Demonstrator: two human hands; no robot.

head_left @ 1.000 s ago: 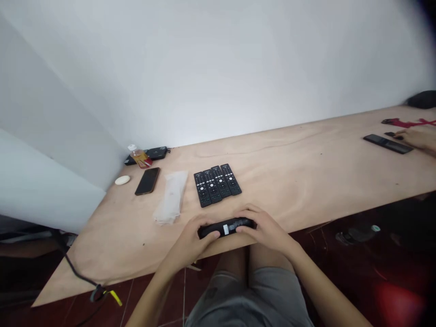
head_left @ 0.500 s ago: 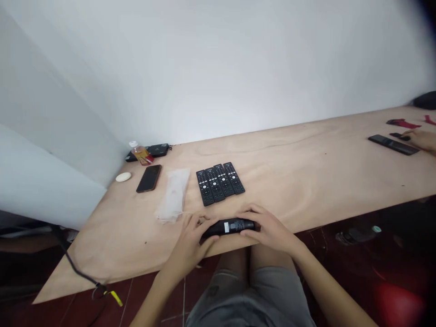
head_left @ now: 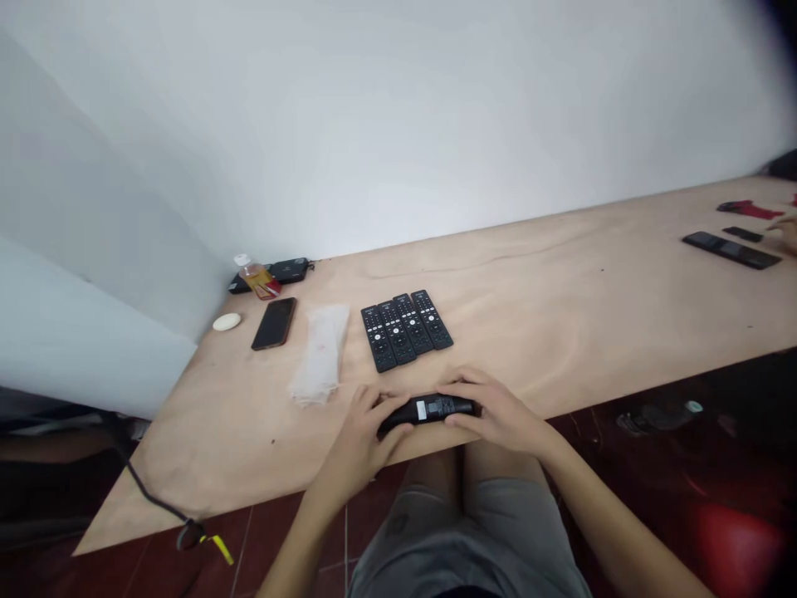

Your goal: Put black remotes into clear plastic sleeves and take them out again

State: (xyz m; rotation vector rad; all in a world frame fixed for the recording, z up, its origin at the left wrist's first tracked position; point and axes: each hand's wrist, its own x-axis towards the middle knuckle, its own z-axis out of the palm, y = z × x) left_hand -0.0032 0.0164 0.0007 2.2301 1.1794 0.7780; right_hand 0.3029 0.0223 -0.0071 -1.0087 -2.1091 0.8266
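Note:
A black remote control (head_left: 429,409) lies sideways near the table's front edge, its labelled back facing up. My left hand (head_left: 367,428) grips its left end between thumb and fingers. Around its right end, my right hand (head_left: 491,411) is closed in the same way. Just beyond my hands, several black remotes (head_left: 406,330) lie side by side with their buttons up. To their left are clear plastic sleeves (head_left: 320,353), flat on the wood.
On the left of the wooden table (head_left: 529,332) are a phone (head_left: 274,323), a cream round disc (head_left: 227,321), a drink bottle (head_left: 258,278) and black boxes (head_left: 290,270). At far right, another person's hand (head_left: 785,232) is near a dark remote (head_left: 731,249) and a red-handled tool (head_left: 750,209).
The view has shifted slightly. Both my hands keep their hold on the remote. At far right, the other person's hand has drawn back from the small black piece.

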